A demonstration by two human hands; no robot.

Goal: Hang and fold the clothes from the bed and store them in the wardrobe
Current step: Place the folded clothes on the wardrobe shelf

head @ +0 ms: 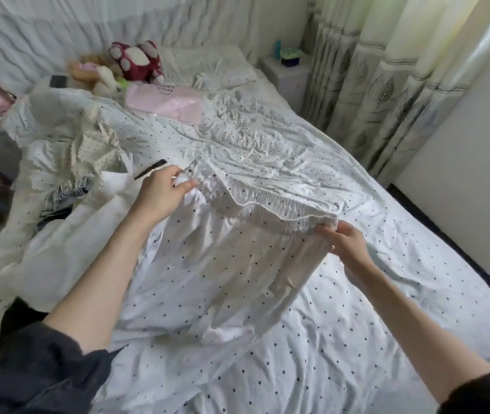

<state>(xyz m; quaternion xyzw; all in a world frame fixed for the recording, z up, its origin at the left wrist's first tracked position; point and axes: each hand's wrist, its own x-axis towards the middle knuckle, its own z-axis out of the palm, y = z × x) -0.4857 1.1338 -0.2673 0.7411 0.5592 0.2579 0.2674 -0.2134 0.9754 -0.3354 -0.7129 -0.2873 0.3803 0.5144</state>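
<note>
A white garment (237, 258) with an elastic gathered waistband is stretched out above the polka-dot bed (357, 309). My left hand (163, 189) pinches the waistband's left end. My right hand (346, 243) pinches its right end. The fabric hangs down from the band onto the sheet. A heap of other clothes (67, 156), with cream dotted cloth and pale denim, lies at the bed's left side.
A pink plastic bag (166, 103) and plush toys (136, 59) lie near the pillows. A white nightstand (288, 73) with small items stands at the far right. Leaf-print curtains (387, 85) hang along the right. A dark hanger tip (151, 168) pokes out beside my left hand.
</note>
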